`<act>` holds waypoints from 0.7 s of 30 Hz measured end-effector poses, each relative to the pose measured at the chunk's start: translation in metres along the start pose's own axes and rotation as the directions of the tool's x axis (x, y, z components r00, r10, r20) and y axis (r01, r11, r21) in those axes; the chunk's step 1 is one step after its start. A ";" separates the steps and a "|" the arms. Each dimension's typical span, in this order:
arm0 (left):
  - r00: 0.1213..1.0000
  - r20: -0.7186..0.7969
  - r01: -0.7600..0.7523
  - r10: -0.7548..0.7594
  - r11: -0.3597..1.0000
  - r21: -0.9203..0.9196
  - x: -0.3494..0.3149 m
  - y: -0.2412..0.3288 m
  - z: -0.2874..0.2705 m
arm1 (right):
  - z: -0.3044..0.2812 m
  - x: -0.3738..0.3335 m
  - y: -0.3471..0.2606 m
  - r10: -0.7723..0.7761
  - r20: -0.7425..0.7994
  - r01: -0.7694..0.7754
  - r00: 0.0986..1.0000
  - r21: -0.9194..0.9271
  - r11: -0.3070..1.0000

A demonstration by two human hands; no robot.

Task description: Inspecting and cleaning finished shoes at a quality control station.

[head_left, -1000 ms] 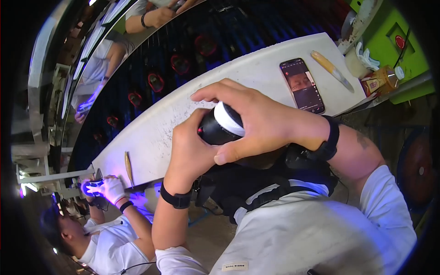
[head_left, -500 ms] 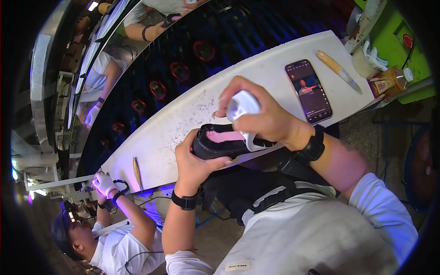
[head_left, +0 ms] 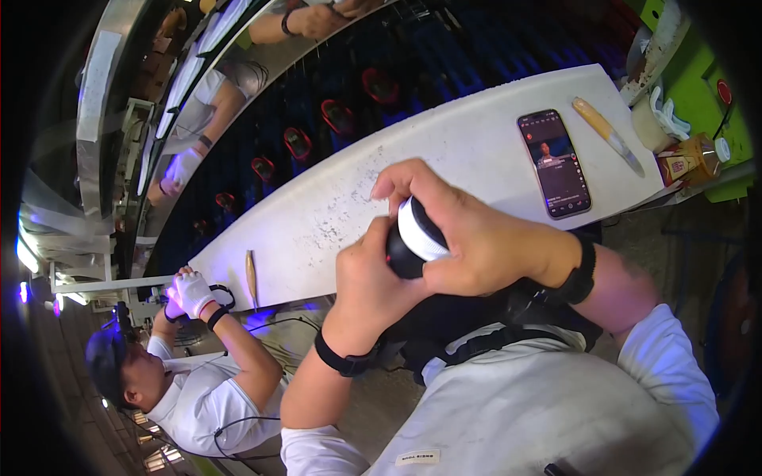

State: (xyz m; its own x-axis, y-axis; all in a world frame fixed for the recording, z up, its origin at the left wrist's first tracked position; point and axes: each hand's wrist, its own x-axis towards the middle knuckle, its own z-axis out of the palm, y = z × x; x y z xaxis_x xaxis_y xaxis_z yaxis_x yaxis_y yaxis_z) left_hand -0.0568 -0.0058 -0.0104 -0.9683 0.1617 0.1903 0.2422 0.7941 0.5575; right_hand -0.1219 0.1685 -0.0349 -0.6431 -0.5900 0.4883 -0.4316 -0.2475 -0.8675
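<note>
Between my hands, above the near side of the white bench, is a black shoe point(head_left: 402, 252), held end-on so that only its rounded end shows. A white sole point(head_left: 419, 232) with a ribbed edge lies against it. My left hand point(head_left: 367, 278) wraps round the black end from the left. From the right, my right hand point(head_left: 480, 242) grips the white sole, its thumb low by the edge and its fingers arched over the far side. The rest of the shoe is hidden behind my hands.
The white bench point(head_left: 317, 230) carries a lit phone point(head_left: 556, 163), a yellow-handled tool point(head_left: 607, 135) and a slim wooden-handled tool point(head_left: 252, 279). An amber bottle point(head_left: 689, 161) stands at its right end. Beyond runs a dark conveyor with red-rimmed shoes point(head_left: 337, 117). A co-worker point(head_left: 186, 381) works at lower left.
The shoe has turned end-on, hiding its pink underside. The white sole, bent up in my right hand before, now lies against the shoe. My hands have come together.
</note>
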 end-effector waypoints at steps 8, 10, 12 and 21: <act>0.982 0.139 -0.160 0.124 0.946 0.283 0.061 0.039 0.001 | -0.042 0.002 -0.005 0.157 -0.152 -0.156 0.976 0.014 0.988; 0.980 0.103 -0.196 0.172 0.931 0.309 0.062 0.037 0.004 | -0.041 0.004 0.007 0.065 -0.211 -0.044 0.975 0.100 0.994; 0.965 0.064 -0.264 0.256 0.937 0.230 0.052 0.028 0.006 | -0.038 -0.004 0.002 0.129 -0.148 -0.103 0.981 0.177 0.979; 0.980 -0.143 -0.198 0.137 0.660 -0.724 -0.046 -0.028 0.019 | 0.002 -0.076 0.026 0.025 -0.202 -0.146 0.979 -0.615 0.775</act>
State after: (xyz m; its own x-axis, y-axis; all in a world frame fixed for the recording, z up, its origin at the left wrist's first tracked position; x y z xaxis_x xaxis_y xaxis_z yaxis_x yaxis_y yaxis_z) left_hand -0.0201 -0.0240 -0.0502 -0.9072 0.1835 0.3786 0.3959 0.0681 0.9158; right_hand -0.0830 0.2053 -0.0942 -0.7680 -0.4286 0.4759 -0.6293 0.3671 -0.6851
